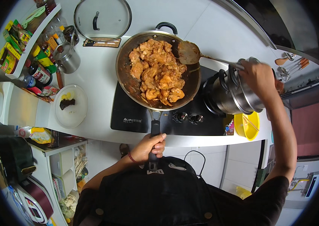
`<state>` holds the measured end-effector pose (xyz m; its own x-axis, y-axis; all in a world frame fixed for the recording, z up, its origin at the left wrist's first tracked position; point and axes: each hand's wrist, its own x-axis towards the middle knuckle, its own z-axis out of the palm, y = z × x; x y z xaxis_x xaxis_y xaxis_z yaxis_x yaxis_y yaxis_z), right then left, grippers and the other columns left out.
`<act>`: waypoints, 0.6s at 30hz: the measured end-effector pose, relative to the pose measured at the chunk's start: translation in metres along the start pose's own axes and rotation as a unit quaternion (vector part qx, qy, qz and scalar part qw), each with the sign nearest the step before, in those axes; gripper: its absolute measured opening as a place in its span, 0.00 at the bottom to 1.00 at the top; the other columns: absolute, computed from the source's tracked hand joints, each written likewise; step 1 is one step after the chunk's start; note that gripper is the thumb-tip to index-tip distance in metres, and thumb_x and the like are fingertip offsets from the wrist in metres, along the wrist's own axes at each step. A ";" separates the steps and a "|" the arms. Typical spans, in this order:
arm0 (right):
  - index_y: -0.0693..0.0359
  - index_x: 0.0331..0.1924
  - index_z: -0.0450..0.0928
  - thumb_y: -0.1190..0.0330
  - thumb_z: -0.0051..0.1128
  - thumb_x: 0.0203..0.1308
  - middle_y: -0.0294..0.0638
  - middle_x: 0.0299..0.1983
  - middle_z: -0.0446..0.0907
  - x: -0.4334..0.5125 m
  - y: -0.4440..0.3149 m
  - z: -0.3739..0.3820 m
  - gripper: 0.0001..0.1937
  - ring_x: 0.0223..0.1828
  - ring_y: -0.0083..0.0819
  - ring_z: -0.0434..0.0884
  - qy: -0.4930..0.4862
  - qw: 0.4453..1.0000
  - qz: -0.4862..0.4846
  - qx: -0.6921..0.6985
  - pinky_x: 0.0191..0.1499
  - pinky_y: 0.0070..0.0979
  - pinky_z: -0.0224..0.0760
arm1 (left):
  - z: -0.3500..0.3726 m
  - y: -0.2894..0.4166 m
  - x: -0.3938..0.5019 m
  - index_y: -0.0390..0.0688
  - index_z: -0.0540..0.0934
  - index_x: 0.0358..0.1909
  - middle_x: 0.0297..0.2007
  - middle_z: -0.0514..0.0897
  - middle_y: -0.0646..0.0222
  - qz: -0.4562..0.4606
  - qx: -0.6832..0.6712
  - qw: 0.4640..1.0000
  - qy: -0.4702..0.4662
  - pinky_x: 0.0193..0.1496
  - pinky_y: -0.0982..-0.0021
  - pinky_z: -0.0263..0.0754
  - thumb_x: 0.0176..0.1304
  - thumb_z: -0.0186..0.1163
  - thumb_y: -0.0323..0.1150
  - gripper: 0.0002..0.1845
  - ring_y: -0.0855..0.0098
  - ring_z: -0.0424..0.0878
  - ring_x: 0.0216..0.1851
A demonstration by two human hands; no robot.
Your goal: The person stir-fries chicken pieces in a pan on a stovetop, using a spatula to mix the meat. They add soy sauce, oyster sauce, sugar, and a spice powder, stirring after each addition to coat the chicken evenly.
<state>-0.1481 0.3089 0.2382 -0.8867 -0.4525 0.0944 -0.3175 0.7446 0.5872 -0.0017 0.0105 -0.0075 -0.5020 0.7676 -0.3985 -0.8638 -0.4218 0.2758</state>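
My left hand [149,147] is wrapped around the black handle of a deep wok [125,87] on the gas hob [131,113]. Browned, sauce-coated meat pieces [159,73] are heaped in the wok's middle and reach toward its near side. In my right hand [258,76] is the handle of a metal wok spatula [189,53]. The spatula's sauce-smeared blade is at the wok's right rim, beside the meat; whether it touches the wok I cannot tell. My right hand is in front of a stacked steel steamer pot [227,96], hiding part of it.
A glass lid [105,19] leans at the back wall. On the left are a white plate [74,113] with dark and pale food pieces, a steel canister [67,58] and several bottles [39,72]. A yellow bowl [249,132] with chopsticks stands right, below the steamer pot.
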 end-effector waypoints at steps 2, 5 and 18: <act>0.57 0.35 0.78 0.62 0.63 0.52 0.43 0.22 0.78 0.033 0.013 0.015 0.10 0.28 0.44 0.80 0.017 0.998 -0.052 -0.033 0.33 0.38 0.72 | 0.003 0.002 -0.003 0.50 0.68 0.30 0.19 0.62 0.82 0.004 0.024 1.000 -0.007 0.24 0.78 0.60 0.73 0.50 0.39 0.11 0.85 0.59 0.17; 0.57 0.30 0.80 0.60 0.65 0.51 0.42 0.24 0.80 0.086 0.017 0.041 0.10 0.30 0.41 0.81 -0.038 0.997 -0.057 -0.031 0.35 0.37 0.72 | 0.009 0.005 -0.005 0.50 0.62 0.22 0.18 0.60 0.82 0.003 0.061 0.998 0.016 0.26 0.76 0.61 0.72 0.51 0.43 0.19 0.84 0.57 0.18; 0.56 0.25 0.83 0.48 0.69 0.46 0.41 0.22 0.82 0.201 0.020 0.066 0.19 0.30 0.42 0.82 -0.045 0.994 -0.100 0.002 0.35 0.36 0.75 | 0.016 0.011 -0.005 0.51 0.62 0.20 0.15 0.61 0.82 -0.010 0.092 0.995 0.046 0.24 0.75 0.62 0.71 0.52 0.40 0.19 0.84 0.57 0.16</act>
<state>-0.3554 0.2653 0.2163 -0.8320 -0.5463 -0.0965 -0.4918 0.6459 0.5839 -0.0080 0.0099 0.0111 -0.4947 0.7231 -0.4820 -0.8550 -0.3057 0.4189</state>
